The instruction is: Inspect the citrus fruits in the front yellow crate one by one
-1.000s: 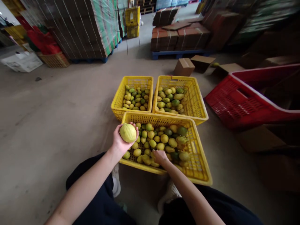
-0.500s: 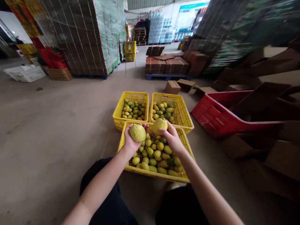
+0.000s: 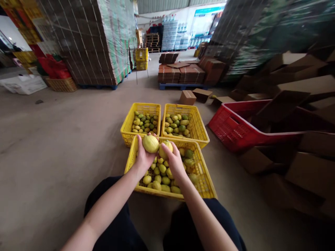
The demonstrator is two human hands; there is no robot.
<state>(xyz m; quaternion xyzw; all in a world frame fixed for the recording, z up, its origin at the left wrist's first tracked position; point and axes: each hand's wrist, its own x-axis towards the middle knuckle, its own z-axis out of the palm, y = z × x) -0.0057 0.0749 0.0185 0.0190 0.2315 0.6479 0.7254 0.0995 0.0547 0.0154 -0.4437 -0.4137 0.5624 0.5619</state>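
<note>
My left hand [image 3: 143, 153] holds a yellow-green fruit [image 3: 150, 144], its fingers wrapped round the far side. Close beside it, my right hand [image 3: 175, 158] grips a second yellow fruit [image 3: 165, 150], with the thumb on top. Both fruits are above the near yellow crate [image 3: 206, 174], where many yellow and green fruits [image 3: 162, 168] lie. Behind it stand a left yellow crate [image 3: 126, 129] and a right yellow crate [image 3: 200, 130], each with smaller heaps of similar fruit.
A red crate [image 3: 225, 122] stands at the right among open cardboard boxes [image 3: 309, 170]. Flattened cartons [image 3: 192, 74] are stacked on a blue pallet ahead. Tall wrapped stacks [image 3: 78, 42] rise behind, and a wicker basket [image 3: 62, 84] sits at the left.
My right hand has moved left and down with its fruit, closer to my left hand. My left hand's fruit is slightly higher. The whole view has shifted a little.
</note>
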